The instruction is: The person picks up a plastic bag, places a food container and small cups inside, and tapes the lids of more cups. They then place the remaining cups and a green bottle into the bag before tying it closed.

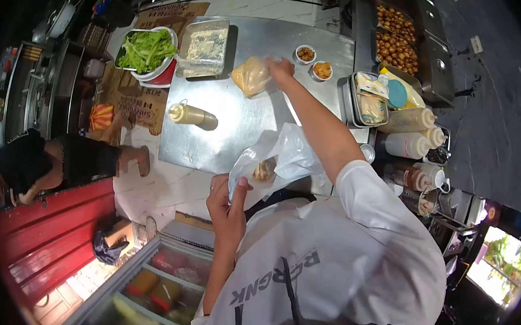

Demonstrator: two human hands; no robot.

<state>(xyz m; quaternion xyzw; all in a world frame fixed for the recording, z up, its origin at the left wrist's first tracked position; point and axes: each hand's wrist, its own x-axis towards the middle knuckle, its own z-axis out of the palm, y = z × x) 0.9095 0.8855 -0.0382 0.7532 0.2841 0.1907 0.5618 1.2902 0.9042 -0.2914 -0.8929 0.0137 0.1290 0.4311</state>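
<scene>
My left hand (226, 204) grips the edge of a clear plastic bag (296, 154) that hangs open in front of my apron. Inside it lies a brownish lump of food (265, 170). Stretched across the steel table, my right hand (279, 72) has its fingers closed at the gathered end of a second plastic bag (251, 77), which holds something orange-yellow. Two small cups of fried bits, one cup (305, 54) behind the other cup (322, 70), stand just right of that hand. A squeeze bottle (192, 115) of pale sauce is at the table's left side.
The steel table (251, 33) bears a tray of crumbly white food (204, 48). Lettuce (147, 49) fills a bowl at the left. On the right are trays of small round brown food (395, 38) and sauce bottles (407, 145). A person (37, 163) bends at far left beside a glass-topped case (155, 293).
</scene>
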